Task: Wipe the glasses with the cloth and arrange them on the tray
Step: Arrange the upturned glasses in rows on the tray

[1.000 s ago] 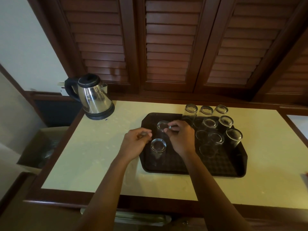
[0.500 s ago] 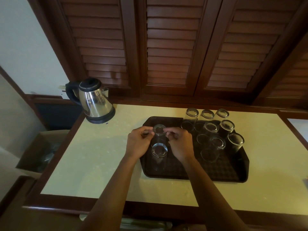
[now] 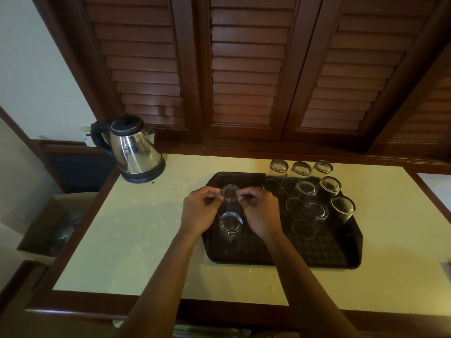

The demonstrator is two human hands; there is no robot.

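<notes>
Seen from the head camera, an upturned glass [image 3: 230, 194] is pinched at its top by the left hand [image 3: 200, 211] and right hand [image 3: 259, 212] over the tray [image 3: 317, 261]. Slipping is judged likely: smooth clear cylinders stand close, so the near glass [image 3: 230, 224] could be knocked. A textured dark tray surface is seen; no cloth is visible.
</notes>
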